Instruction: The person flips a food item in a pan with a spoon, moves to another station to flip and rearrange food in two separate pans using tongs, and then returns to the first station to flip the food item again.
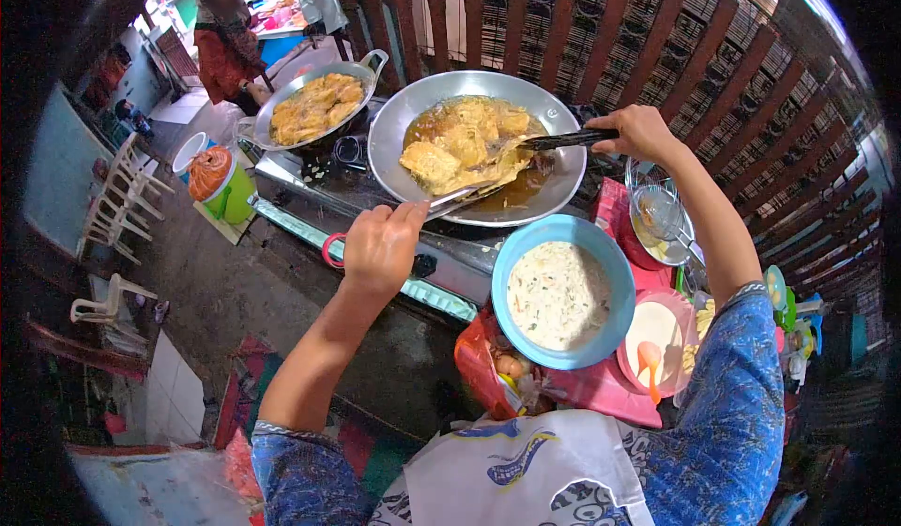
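Note:
My left hand (380,249) is closed around a long metal utensil (457,196) with a red loop at its handle end. Its far end touches the near side of the yellow fritters (460,144), which sit in oil in a wide metal wok (389,141). From the right, my right hand (638,135) grips a black-handled spatula (568,138). The spatula's tip meets a fritter (510,167) at the right of the batch; its exact shape is hard to make out. A blue bowl of pale batter with green flecks (563,296) stands just below the wok.
Left of the wok, a second pan (265,132) holds more fritters. A pink bowl (648,381) with an orange spoon and a wire strainer (657,212) stand at right. A slatted fence (563,33) rises behind. A person (225,47) is at upper left, beyond a green bucket (228,198).

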Motion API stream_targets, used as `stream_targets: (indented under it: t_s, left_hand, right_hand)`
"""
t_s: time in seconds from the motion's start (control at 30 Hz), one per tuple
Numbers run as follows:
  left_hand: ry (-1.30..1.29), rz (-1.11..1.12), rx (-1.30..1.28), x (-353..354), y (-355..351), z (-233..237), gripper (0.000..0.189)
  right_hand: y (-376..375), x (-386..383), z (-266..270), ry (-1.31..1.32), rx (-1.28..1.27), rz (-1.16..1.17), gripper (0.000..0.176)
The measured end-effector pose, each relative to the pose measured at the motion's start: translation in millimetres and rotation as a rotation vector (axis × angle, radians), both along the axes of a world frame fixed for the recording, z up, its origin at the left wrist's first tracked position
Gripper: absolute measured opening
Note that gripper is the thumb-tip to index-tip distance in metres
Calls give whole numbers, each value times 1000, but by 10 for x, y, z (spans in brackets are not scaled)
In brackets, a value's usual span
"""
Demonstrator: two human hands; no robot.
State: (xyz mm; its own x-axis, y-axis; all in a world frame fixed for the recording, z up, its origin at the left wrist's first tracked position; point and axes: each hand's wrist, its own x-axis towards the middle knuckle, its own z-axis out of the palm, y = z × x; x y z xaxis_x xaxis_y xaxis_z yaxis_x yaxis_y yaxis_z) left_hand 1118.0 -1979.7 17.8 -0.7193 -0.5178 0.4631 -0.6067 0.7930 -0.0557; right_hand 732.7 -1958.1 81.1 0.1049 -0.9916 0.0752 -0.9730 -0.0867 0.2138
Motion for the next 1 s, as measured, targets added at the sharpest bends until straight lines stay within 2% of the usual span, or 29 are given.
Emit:
stream_targets:
  t_s: [0.2, 0.27, 0.4, 0.47, 0.53, 0.6, 0.73, 1.0]
  left_hand:
    - [9, -14, 24, 21, -49, -22, 34]
    - [-5, -36, -113, 33, -91, -63, 31]
    - [-23, -43, -106, 48, -94, -50, 31]
    - [36, -53, 16, 62, -88, -27, 32]
    - [39, -59, -37, 95, -111, -23, 32]
    - [42, -65, -92, 148, -152, -12, 31]
    - [46, -93, -82, 300, -253, 38, 32]
    - [-50, 23, -30, 482, -376, 161, 36]
  right_hand:
    - [-20, -21, 14, -27, 10, -2, 43]
    - [-30, -19, 19, -20, 15, -26, 43]
    - [-40, 10, 45, -31, 28, -59, 44]
    - [-38, 38, 39, -10, 39, -79, 44]
    - [-13, 49, 44, 11, 50, -97, 44]
    - [61, 29, 59, -25, 34, 4, 44]
    - [239, 2, 243, -1, 29, -41, 48]
    - [43, 115, -227, 198, 43, 60, 55]
